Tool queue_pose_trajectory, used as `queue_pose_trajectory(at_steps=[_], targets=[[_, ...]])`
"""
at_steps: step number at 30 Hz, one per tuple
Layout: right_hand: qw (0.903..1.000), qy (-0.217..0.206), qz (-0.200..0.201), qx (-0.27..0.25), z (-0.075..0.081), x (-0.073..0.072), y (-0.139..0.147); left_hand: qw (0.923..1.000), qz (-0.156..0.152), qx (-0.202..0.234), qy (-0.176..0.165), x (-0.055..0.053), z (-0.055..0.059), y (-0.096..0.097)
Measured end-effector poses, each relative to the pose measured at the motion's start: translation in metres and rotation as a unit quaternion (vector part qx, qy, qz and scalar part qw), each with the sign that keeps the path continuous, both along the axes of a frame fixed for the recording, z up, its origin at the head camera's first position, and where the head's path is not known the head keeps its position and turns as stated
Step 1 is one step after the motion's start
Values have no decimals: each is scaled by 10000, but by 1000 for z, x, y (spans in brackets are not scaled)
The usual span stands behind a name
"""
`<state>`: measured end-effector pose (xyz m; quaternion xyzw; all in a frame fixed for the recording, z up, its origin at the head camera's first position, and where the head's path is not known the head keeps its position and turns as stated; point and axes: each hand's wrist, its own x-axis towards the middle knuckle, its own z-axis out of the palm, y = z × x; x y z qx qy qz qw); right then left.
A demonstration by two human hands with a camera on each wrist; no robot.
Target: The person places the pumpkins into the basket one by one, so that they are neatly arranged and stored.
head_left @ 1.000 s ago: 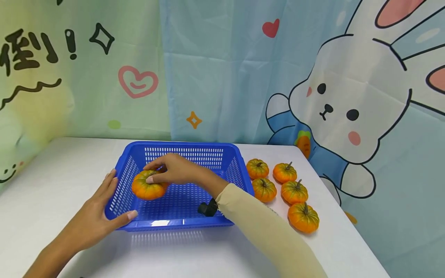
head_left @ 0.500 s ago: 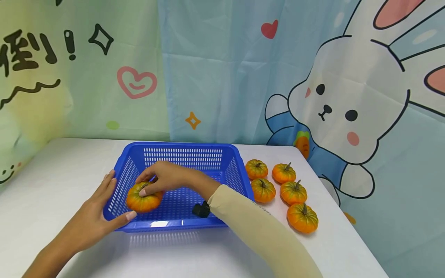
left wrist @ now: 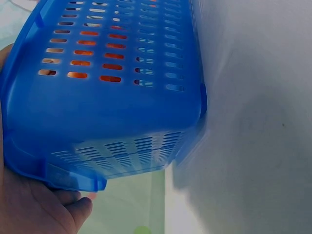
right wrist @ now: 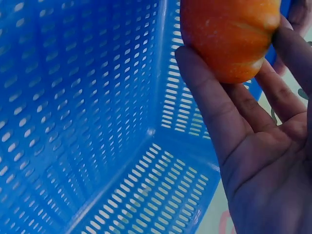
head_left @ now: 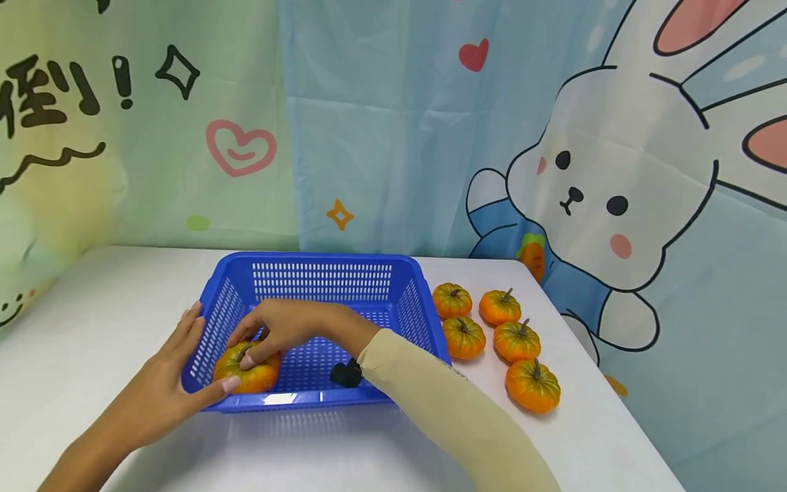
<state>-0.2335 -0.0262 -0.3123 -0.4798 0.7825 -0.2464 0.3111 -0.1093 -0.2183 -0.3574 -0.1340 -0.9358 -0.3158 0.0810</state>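
While our left hand (head_left: 162,379) braces the near left corner of a rectangular blue plastic basket with slotted walls (head_left: 320,257), our right hand (head_left: 279,331) reaches inside it and holds a ribbed, rounded orange pumpkin with greenish streaks (head_left: 261,377). We have the left fingers spread along the outside of the left wall, the thumb over the near rim. Our right thumb and fingers grip the pumpkin from above, near its stem. It sits low inside that same near left corner, though we cannot tell whether it touches the basket's floor; from the left wrist, we see orange through the wall's slots.

Beyond the basket's right side, we see five more small orange pumpkins (head_left: 517,341) on the white table (head_left: 602,444): two just beside the basket, three farther out. We wear a cream sleeve (head_left: 449,403) on the right arm.
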Motion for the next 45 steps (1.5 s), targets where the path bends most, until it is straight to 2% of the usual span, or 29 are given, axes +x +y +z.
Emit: queue_pose_trajectory(at_steps=[7, 12, 20, 27, 32, 37, 45], targets=[[9992, -258, 255, 192, -1, -2, 4, 10000, -5, 13, -79, -1, -2, 4], [9981, -295, 416, 353, -3, -7, 0, 9999, -60, 92, 81, -1, -2, 3], [9928, 10, 626, 1018, -7, -10, -14, 10000, -4, 35, -19, 0, -2, 1], [9888, 142, 458, 1415, -9, -10, -17, 9999, 1, 134, 46, 1, -1, 0], [9882, 217, 366, 1473, -9, -12, -17, 9999, -25, 123, 87, 0, 0, 0], [9920, 233, 283, 1210, -4, -15, -13, 10000, -5, 3, 18, -1, 0, 0], [9955, -256, 511, 757, 2, -14, -8, 10000, 27, -41, -59, -1, 0, 0]])
